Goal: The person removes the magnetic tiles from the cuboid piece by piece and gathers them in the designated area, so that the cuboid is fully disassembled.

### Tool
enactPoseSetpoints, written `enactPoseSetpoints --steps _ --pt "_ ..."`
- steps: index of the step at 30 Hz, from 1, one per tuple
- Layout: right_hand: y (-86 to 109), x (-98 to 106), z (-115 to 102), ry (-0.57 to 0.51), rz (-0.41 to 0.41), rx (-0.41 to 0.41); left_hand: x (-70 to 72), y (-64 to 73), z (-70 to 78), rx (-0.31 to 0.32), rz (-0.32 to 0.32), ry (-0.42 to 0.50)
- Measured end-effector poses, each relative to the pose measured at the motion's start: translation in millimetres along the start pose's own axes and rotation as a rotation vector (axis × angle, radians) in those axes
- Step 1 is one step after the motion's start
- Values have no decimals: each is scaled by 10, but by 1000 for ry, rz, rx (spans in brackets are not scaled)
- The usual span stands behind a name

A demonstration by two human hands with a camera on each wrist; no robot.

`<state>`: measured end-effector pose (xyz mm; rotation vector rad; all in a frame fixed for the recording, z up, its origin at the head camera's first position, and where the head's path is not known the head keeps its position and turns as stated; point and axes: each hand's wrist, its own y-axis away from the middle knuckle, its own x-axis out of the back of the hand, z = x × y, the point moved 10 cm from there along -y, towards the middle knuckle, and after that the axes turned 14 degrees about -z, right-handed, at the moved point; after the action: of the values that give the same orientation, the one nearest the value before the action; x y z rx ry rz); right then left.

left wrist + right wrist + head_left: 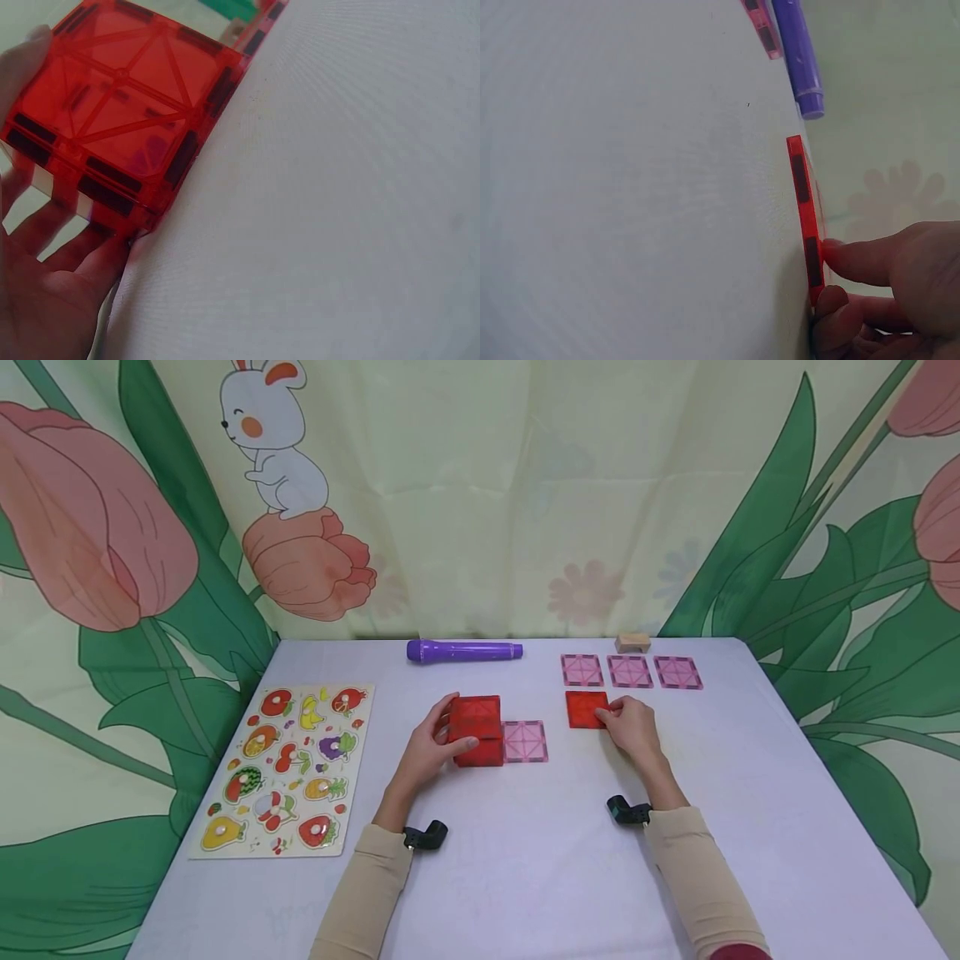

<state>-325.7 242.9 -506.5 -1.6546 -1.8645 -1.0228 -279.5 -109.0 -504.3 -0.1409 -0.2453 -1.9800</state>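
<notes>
Left of the table's middle stands a box of see-through red magnetic tiles (477,718). My left hand (426,753) grips it from the left, thumb at the front and the other fingers round the far side. In the left wrist view the red box (124,97) shows its dark edge magnets. A pink magnetic tile (526,742) lies flat against its right side. My right hand (636,732) pinches a single red magnetic tile (585,709) by its right edge, thumb on top. The right wrist view shows this red tile (805,217) edge-on, close over the white cloth.
Three pink magnetic tiles (629,672) lie in a row at the back right, before a small wooden block (632,643). A purple marker-like stick (465,651) lies along the back edge. A fruit puzzle board (288,768) lies at the left.
</notes>
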Motion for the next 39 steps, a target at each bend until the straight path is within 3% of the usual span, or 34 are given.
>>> enactPoseSetpoints --steps 26,39 --pt "-20 -20 49 -30 -14 -46 5 -8 -24 15 1 -10" --pt "71 55 -97 -36 9 8 -9 5 -13 10 -7 4"
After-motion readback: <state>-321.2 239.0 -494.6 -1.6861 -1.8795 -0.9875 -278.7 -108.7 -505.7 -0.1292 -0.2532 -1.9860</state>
